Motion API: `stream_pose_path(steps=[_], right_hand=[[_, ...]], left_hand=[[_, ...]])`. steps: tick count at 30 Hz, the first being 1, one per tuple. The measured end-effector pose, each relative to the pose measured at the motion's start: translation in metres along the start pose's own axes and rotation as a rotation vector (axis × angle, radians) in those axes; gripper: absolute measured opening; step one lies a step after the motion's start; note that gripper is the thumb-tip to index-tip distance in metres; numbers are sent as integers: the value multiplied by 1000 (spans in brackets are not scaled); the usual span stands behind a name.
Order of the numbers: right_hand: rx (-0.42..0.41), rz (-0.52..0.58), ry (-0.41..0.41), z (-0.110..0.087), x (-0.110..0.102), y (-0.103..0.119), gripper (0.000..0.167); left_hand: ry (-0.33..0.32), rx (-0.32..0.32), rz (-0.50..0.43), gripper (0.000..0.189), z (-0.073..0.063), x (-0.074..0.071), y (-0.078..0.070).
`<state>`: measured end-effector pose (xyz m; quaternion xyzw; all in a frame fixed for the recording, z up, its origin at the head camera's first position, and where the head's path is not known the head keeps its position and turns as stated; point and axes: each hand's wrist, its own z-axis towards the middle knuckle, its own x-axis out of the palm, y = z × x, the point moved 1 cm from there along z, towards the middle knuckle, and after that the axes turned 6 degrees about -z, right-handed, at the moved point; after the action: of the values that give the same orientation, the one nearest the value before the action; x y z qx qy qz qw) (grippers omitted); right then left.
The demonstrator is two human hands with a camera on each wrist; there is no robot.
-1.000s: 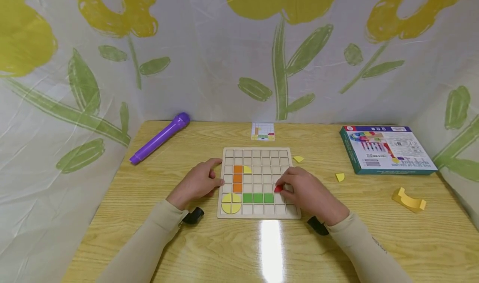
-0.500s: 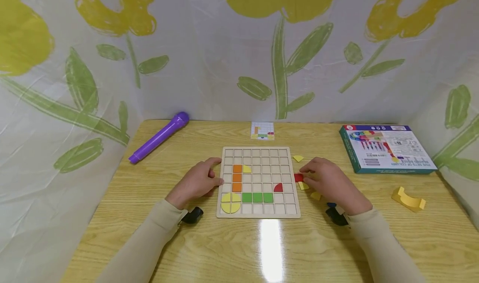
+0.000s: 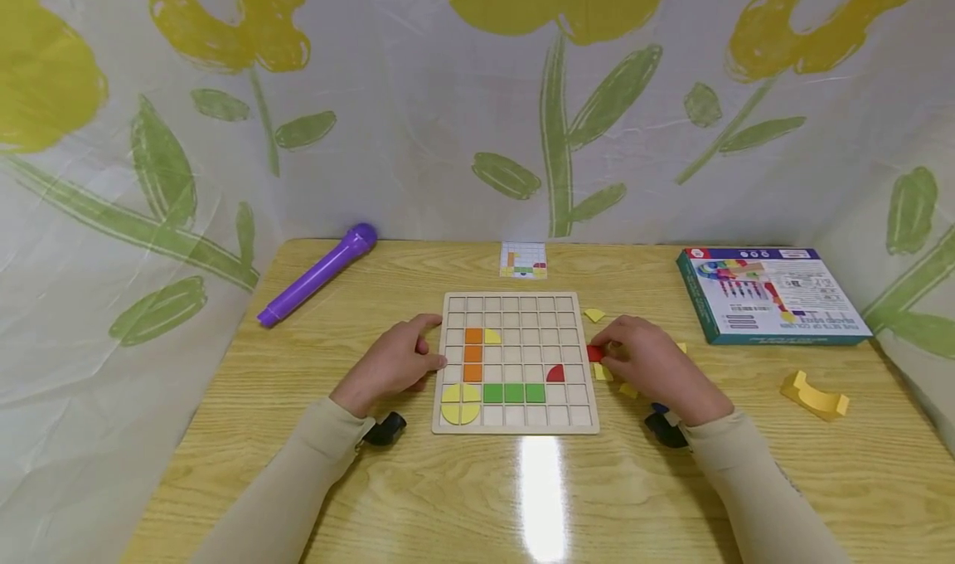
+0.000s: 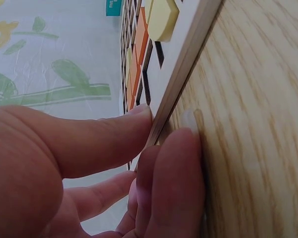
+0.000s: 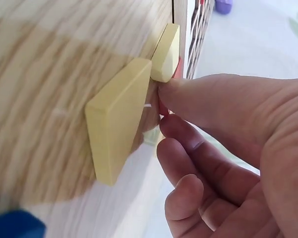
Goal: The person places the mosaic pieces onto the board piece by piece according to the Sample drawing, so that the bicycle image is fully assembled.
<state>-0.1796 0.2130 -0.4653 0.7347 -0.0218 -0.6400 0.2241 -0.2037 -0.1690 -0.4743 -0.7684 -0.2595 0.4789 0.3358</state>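
A wooden grid board (image 3: 515,425) lies flat on the table, bearing orange and green square tiles, yellow quarter-round tiles and one red quarter-round tile (image 3: 555,373). Along its left rim my left hand (image 3: 388,361) rests with the thumb (image 4: 131,131) touching the edge and the other fingers loosely bent beside it. Just past the right rim, my right hand (image 3: 660,373) pinches a red tile (image 3: 594,353) between thumb and index finger; most of this tile is hidden in the right wrist view. Yellow tiles (image 5: 116,121) and a blue piece (image 5: 17,225) lie by that hand.
A small pattern card (image 3: 523,260) lies behind the board. At the back left is a purple toy microphone (image 3: 317,275). To the right are a flat game box (image 3: 772,299) and a yellow curved block (image 3: 815,396). A yellow tile (image 3: 594,315) sits near the board's upper right corner.
My right hand has left the red quarter-round tile in a grid cell and moved right, off the board, to another red tile. The left hand has stayed at the left rim.
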Motion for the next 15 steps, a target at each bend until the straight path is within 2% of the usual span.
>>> stream_pose_path(steps=[10, 15], right_hand=[[-22, -10, -15, 2, 4, 0, 21], [-26, -34, -23, -1, 0, 1, 21]], left_hand=[[-6, -17, -2, 71, 0, 0, -1], [-4, -18, -6, 71, 0, 0, -2]])
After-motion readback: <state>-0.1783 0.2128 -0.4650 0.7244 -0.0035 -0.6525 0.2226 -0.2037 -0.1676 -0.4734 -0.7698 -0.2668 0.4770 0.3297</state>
